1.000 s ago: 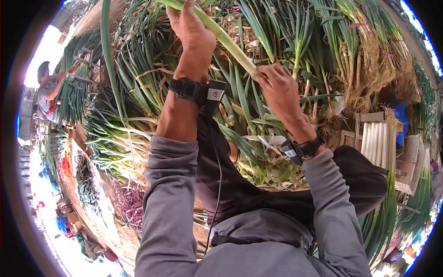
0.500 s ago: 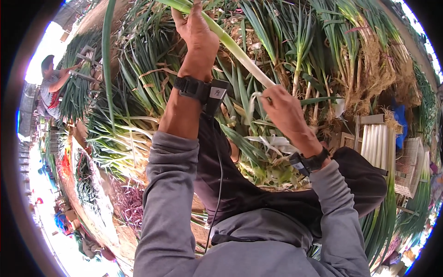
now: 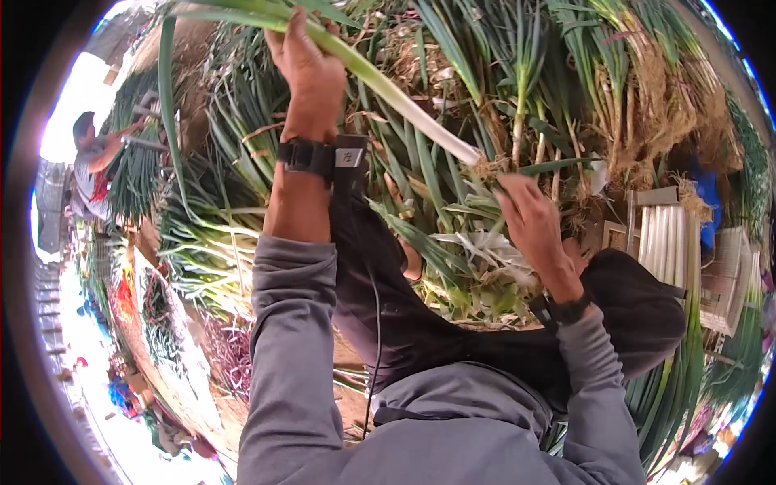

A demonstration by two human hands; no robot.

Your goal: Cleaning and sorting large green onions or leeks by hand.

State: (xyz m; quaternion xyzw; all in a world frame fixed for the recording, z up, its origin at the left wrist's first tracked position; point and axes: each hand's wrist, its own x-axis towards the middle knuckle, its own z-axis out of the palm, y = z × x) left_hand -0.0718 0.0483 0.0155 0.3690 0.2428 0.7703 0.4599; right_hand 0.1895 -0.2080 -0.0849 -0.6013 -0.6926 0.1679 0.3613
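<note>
A long green onion (image 3: pixel 396 97) with a white lower stalk is gripped by my left hand (image 3: pixel 309 73), whose fingers wrap round its green upper part. The stalk slants down to the right and ends in a small tuft of brownish roots (image 3: pixel 490 166). Just below those roots is my right hand (image 3: pixel 532 218), its fingertips smeared by motion, so I cannot tell whether they touch the roots. Under both hands lie loose green onions, with stripped pale leaves (image 3: pixel 493 255) heaped between my legs.
Unpeeled green onions with dirty roots (image 3: pixel 638 121) lie at the far right. White peeled stalks (image 3: pixel 663 250) are stacked beside my right knee, near a white crate (image 3: pixel 722 283). More green onions (image 3: pixel 210 250) spread at the left. Another person (image 3: pixel 93 162) works at the far left.
My left hand has moved left and slightly down with the green onion. My right hand has moved right and down, off the white stalk, and the root end now shows.
</note>
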